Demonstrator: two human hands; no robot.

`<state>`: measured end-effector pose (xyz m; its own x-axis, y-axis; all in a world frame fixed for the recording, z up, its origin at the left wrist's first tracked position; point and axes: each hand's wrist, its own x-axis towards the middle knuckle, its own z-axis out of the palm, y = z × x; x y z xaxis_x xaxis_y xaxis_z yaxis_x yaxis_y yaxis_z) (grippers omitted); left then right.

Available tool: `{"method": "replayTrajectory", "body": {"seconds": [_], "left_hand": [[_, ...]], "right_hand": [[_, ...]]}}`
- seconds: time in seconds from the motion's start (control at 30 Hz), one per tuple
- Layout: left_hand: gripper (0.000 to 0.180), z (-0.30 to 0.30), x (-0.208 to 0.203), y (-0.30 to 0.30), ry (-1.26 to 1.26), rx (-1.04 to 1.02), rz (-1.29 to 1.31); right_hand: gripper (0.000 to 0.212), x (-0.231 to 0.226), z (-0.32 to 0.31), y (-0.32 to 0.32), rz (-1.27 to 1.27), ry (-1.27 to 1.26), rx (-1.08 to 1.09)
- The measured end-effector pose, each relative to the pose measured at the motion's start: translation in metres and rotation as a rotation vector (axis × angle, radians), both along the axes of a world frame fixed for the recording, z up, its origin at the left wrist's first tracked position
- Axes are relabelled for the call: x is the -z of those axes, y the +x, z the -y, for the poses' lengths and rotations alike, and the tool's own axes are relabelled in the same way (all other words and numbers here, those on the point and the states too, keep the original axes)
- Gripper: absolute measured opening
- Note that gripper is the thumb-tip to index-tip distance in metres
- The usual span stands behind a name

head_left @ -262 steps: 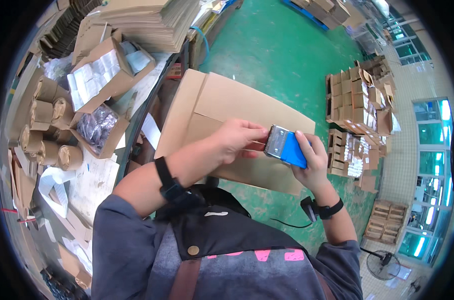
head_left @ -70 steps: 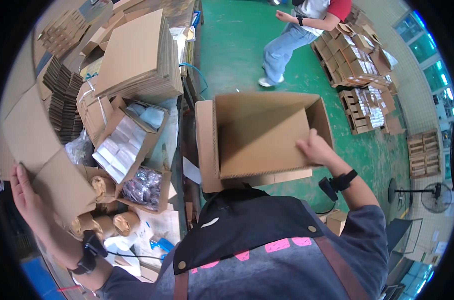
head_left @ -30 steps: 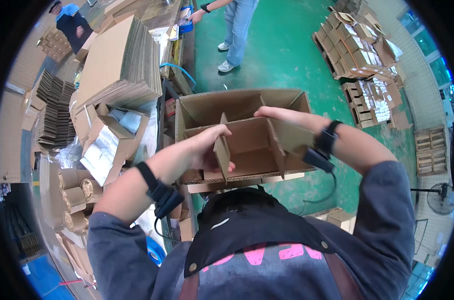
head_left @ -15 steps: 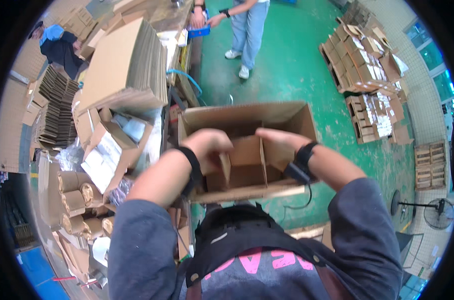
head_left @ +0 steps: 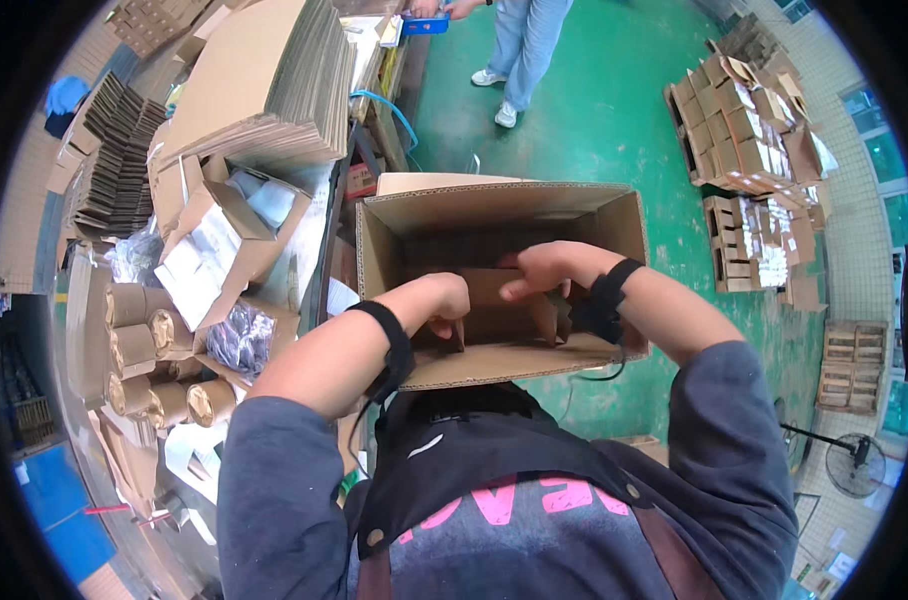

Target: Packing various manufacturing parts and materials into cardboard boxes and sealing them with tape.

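Observation:
An open cardboard box [head_left: 504, 205] stands in front of me with its top facing up. Inside it sits a cardboard divider [head_left: 494, 290] made of upright panels. My left hand [head_left: 444, 298] is closed on the divider's left panel, fingers curled down over its edge. Over the back panel's top edge reaches my right hand [head_left: 544, 268], bent fingers and thumb on the cardboard; some fingertips are hidden inside the box. Both wrists wear black straps, one with a small black device at the right wrist.
At left, a workbench carries a tall stack of flat cardboard sheets [head_left: 244, 80], an opened carton [head_left: 239, 235] with white packets, and paper-wrapped rolls [head_left: 129, 345]. Another person [head_left: 529, 45] stands ahead by a blue tray [head_left: 426, 24]. Loaded pallets [head_left: 744, 130] and a fan [head_left: 854, 465] are at right.
Both hands have shifted on the divider; the right has moved inward over the back panel, its fingers now bent. The divider sits lower in the box. My view has shifted.

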<state>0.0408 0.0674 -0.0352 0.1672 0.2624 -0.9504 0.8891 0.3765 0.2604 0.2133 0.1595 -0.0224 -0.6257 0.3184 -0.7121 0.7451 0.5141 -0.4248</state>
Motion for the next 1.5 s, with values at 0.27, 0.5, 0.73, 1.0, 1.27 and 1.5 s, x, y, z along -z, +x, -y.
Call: {"method": "replayTrajectory", "body": {"seconds": [0.27,0.5,0.73,1.0,1.27,1.5], "left_hand": [[0.02,0.038,0.003,0.037,0.218,0.284,-0.049],[0.061,0.054,-0.074,0.008,0.346,0.391,-0.033],[0.017,0.14,-0.085,-0.013,1.008,0.336,-0.022],[0.005,0.153,-0.062,-0.017,1.297,0.168,0.085],[0.005,0.148,-0.062,-0.01,1.297,0.166,0.108],[0.004,0.158,-0.062,-0.008,1.311,0.158,0.114]], "right_hand": [[0.037,0.081,0.06,0.036,0.074,0.134,0.082],[0.021,-0.001,0.069,0.007,0.344,0.281,0.097],[0.025,0.102,0.053,0.011,0.277,0.333,0.218],[0.053,-0.002,0.051,-0.051,-0.118,0.282,0.077],[0.045,0.043,0.049,-0.047,0.006,0.077,0.068],[0.038,0.091,0.095,-0.061,0.028,0.455,-0.02]]}}
